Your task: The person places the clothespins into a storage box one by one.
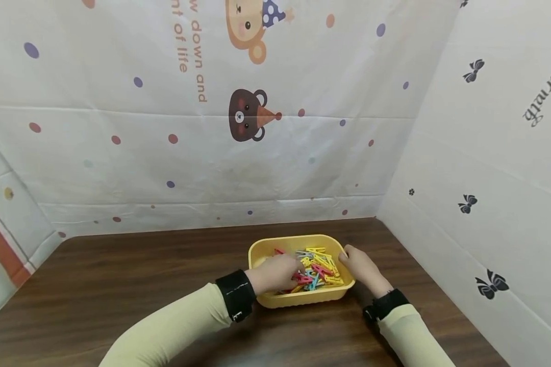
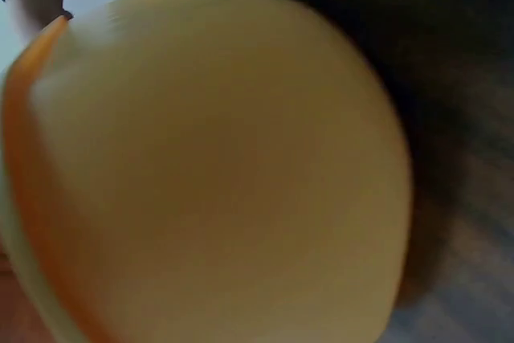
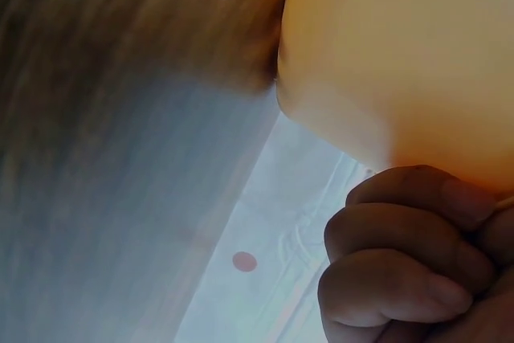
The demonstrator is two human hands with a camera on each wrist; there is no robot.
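Observation:
A yellow plastic basin (image 1: 298, 299) stands on the table, holding a loose heap of clothespins (image 1: 319, 267) in yellow, red, blue and grey. My left hand (image 1: 277, 272) reaches over the near left rim into the basin, its fingertips down at the clothespins. I cannot tell whether a clothespin is between those fingers. At the basin's right end my right hand (image 1: 362, 267) grips the rim. In the right wrist view, curled fingers (image 3: 401, 255) show close against the outer wall. Most of the left wrist view is filled by the basin's outside wall (image 2: 217, 158).
The dark wooden table (image 1: 119, 290) extends widely to the left of the basin. Behind it hangs a white printed sheet (image 1: 202, 168). Another printed sheet (image 1: 441, 239) closes off the right side, near my right arm.

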